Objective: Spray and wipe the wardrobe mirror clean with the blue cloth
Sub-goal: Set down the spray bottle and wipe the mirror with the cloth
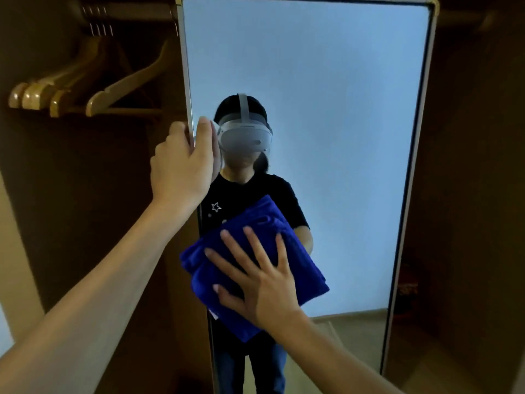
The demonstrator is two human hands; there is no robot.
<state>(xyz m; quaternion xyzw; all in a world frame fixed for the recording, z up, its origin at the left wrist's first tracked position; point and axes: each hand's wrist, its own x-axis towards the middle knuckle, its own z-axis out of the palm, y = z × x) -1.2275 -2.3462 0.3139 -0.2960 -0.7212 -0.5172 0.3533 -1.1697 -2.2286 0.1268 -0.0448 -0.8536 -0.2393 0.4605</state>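
Observation:
The tall wardrobe mirror (341,109) fills the middle of the view, framed in pale metal. My left hand (183,163) grips its left edge, fingers curled round the frame at head height. My right hand (255,274) presses a folded blue cloth (301,268) flat against the lower left glass, fingers spread straight. The mirror reflects a person with a headset and a black shirt. No spray bottle is in view.
Several wooden hangers (85,89) hang on a rail inside the dark wardrobe to the left of the mirror. Dark wardrobe panels (468,166) stand to the right. Pale floor shows at the bottom right.

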